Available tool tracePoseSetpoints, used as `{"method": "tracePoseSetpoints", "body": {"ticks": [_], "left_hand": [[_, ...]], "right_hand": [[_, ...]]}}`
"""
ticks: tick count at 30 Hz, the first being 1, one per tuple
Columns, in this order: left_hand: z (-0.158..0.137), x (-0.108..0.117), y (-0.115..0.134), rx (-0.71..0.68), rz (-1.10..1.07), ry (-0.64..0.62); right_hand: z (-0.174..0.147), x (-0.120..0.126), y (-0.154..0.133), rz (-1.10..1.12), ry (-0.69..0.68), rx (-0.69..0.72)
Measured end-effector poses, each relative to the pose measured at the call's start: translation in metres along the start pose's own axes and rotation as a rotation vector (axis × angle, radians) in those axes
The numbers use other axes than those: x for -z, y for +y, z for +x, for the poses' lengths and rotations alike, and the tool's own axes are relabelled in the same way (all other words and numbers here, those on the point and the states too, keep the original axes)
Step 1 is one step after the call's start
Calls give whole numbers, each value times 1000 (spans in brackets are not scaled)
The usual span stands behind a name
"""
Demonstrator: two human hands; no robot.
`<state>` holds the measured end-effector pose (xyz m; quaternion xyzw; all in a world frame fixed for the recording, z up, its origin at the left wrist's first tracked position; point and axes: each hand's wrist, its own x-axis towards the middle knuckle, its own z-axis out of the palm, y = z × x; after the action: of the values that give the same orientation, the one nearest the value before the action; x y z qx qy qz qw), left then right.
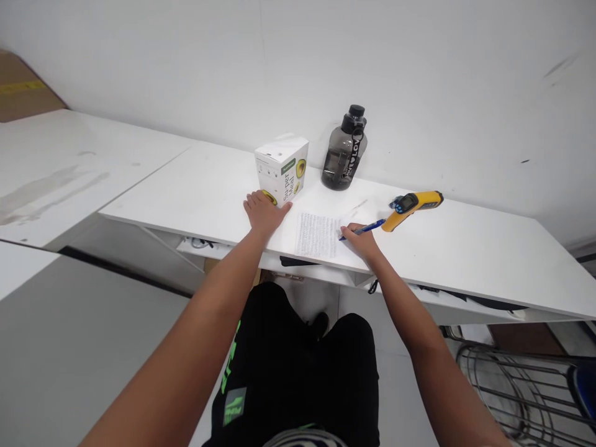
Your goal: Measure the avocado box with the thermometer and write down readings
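My left hand (264, 213) is on the white tabletop against the lower front of a white "Super Meal" box (280, 164) with avocado pictures. Its fingers are spread to the left and the thumb points right along the box's base. My right hand (361, 241) is closed around a blue pen (370, 227), whose tip is at the right edge of a sheet of paper (318, 236). Dense lines of small writing cover the sheet. Just right of the pen, a yellow and black infrared thermometer (412, 208) lies on the table.
A dark translucent water bottle (343, 152) stands behind the box near the wall. The narrow white table (470, 248) has a shelf beneath it holding dark items. A metal wire basket (526, 388) is at lower right, a cardboard box (25, 93) at far left.
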<state>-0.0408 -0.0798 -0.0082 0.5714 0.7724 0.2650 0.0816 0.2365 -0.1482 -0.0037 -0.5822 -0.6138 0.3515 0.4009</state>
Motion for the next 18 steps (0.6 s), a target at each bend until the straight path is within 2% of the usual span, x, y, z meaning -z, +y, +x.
{"method": "tracePoseSetpoints", "body": {"ticks": [7,12,18], "left_hand": [[2,-3,-2,-1,-26,23],[3,-4,-4,-4,-33,7],[4,-4,-4,-6,-22,-1]], "right_hand": [[-1,-1,-3,-28,68,-5],[0,1,-4,-55,20,-16],[1,2,-1,-53,32,-5]]}}
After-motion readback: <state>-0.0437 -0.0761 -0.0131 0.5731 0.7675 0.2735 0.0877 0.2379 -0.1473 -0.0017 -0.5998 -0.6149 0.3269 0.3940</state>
